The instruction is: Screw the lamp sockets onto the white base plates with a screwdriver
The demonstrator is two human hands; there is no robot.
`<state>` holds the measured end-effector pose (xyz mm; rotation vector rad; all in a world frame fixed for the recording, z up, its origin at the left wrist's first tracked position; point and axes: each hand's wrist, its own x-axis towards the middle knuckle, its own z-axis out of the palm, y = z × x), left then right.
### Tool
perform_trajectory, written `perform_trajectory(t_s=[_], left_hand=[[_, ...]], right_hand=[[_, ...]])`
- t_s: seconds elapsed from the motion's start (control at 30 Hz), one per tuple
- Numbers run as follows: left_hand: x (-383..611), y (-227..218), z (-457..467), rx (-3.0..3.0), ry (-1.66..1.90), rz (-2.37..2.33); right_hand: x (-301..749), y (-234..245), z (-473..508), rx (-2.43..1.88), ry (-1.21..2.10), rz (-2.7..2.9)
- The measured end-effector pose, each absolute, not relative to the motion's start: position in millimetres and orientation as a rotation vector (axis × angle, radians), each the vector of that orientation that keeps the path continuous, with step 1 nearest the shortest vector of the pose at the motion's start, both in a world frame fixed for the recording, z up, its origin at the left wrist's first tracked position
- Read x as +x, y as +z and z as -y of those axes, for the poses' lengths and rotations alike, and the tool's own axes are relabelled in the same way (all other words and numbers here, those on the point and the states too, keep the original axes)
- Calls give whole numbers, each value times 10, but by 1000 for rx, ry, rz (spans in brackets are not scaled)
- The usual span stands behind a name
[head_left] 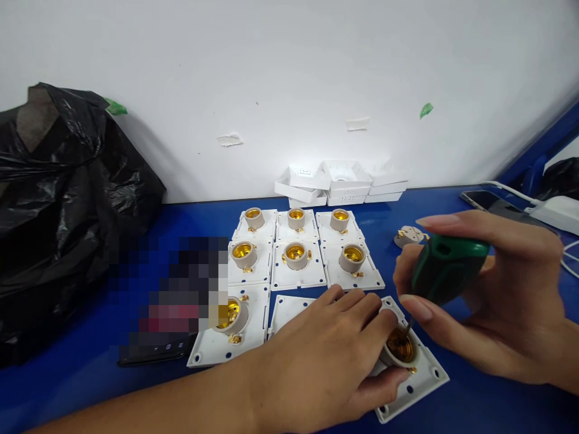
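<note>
My left hand is closed around a lamp socket with a brass-coloured threaded inside, which sits on a square white plate at the lower right. My right hand grips a green and black screwdriver by its handle. The tool is tilted, with its shaft pointing down into the socket; the tip is hidden inside. Beneath my left forearm and hand, another white plate is partly covered. Several white plates with sockets, such as the middle one, lie in rows beyond my hands.
Shallow white covers are stacked against the wall. A loose socket lies right of the rows. A phone, partly blurred, is at left beside a black plastic bag. Another phone and a white adapter with cable lie at right.
</note>
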<state>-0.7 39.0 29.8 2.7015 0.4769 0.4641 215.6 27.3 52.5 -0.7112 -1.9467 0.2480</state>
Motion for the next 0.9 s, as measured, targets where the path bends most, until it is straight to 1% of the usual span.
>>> perform_trajectory(t_s=[0.9], left_hand=[[-19, 269, -382, 2723, 497, -476]], right_hand=[[2162, 572, -301, -908, 371, 2169]])
